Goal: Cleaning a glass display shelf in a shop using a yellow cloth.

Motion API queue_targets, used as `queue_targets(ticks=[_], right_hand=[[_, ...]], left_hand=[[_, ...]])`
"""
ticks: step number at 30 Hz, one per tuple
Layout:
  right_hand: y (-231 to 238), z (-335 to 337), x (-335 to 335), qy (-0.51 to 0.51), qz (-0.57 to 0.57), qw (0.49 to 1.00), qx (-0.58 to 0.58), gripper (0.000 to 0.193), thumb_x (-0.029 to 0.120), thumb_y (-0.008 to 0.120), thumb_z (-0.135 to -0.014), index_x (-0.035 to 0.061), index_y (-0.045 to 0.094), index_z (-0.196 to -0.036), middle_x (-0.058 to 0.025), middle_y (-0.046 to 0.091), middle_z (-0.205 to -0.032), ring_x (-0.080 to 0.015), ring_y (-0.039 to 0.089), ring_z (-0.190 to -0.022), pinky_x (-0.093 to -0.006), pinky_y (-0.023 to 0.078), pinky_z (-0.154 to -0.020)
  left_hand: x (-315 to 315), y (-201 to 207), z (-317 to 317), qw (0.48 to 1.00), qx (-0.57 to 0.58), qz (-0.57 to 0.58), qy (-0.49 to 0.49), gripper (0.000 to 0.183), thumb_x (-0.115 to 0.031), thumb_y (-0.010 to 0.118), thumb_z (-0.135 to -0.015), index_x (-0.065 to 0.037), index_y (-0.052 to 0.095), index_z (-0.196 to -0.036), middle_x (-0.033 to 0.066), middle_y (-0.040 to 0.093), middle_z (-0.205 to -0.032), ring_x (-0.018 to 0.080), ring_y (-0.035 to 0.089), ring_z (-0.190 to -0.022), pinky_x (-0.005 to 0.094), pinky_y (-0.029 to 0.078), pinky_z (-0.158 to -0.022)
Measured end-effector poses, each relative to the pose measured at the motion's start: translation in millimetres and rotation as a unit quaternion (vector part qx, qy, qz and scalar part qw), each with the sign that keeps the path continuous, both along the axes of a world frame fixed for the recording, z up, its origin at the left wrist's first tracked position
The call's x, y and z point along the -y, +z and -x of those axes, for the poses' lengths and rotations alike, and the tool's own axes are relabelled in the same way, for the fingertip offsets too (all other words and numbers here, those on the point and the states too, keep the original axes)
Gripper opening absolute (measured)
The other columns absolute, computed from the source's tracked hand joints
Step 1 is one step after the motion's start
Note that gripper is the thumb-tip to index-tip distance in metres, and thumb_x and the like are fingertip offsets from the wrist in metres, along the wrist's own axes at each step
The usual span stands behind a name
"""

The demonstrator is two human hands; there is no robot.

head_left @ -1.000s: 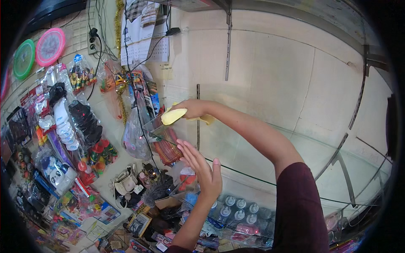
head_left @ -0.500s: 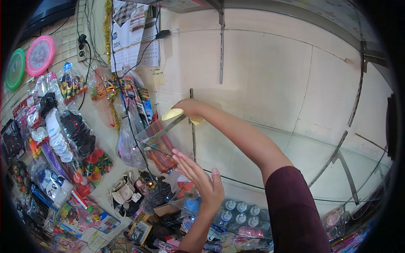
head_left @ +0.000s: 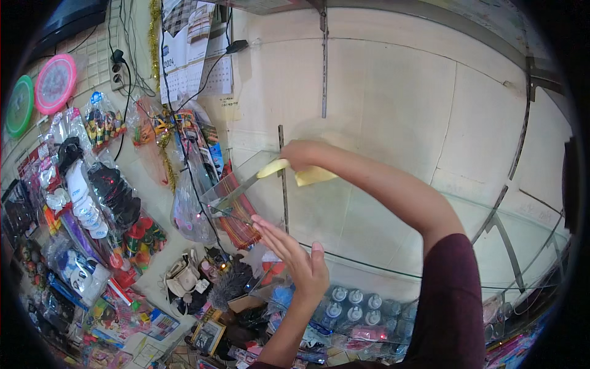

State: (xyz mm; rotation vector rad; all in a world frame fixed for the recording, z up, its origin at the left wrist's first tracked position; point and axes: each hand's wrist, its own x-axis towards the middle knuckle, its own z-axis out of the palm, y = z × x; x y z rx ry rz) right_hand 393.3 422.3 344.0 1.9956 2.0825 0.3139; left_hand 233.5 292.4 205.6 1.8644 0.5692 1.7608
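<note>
My right hand (head_left: 297, 155) is closed over a pale yellow cloth (head_left: 317, 176) at the left part of a clear glass shelf (head_left: 375, 237). One fold of the cloth sticks out left of the hand, another hangs to its right. The fingers are bent and partly hidden behind the wrist. Lower down, by the shelf's front edge, my left hand (head_left: 301, 264) is raised with its fingers stretched out and holds nothing. Whether its fingertips touch the glass, I cannot tell.
A slotted metal upright (head_left: 283, 197) backs the shelf against the pale wall. Capped clear bottles (head_left: 354, 313) stand below. Bagged toys and caps (head_left: 114, 190) hang at left, beside a dark cable (head_left: 193, 178) with small lights. A striped cloth (head_left: 238, 215) hangs near the shelf's left end.
My right hand and the yellow cloth have moved right along the shelf, and more of the cloth shows. My left hand stays nearly in place, still outstretched.
</note>
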Motion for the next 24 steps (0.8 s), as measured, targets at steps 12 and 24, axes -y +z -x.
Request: queue_targets(ticks=[12,24], right_hand=[[46,-37,146,-0.238,0.130,0.961,0.048,0.028,0.003,0.052,-0.071,0.0043,0.065,-0.096,-0.0165,0.064,-0.092,-0.0320,0.060,-0.089,-0.0408,0.047,-0.076],[-11,-9,14,-0.028,-0.298,0.940,-0.165,0.035,0.009,0.060,-0.068,-0.0028,0.057,-0.101,-0.0195,0.062,-0.090,-0.0366,0.059,-0.087,-0.0435,0.047,-0.076]], left_hand=[[1,4,10,0.999,-0.044,0.006,-0.024,0.083,-0.024,0.044,-0.083,0.009,-0.007,-0.139,0.0283,-0.008,-0.146,0.0420,-0.008,-0.136,0.0500,0.001,-0.109],[1,2,10,0.998,-0.062,-0.015,-0.009,0.084,-0.034,0.042,-0.087,0.010,-0.007,-0.139,0.0295,-0.006,-0.146,0.0429,-0.006,-0.136,0.0514,-0.003,-0.108]])
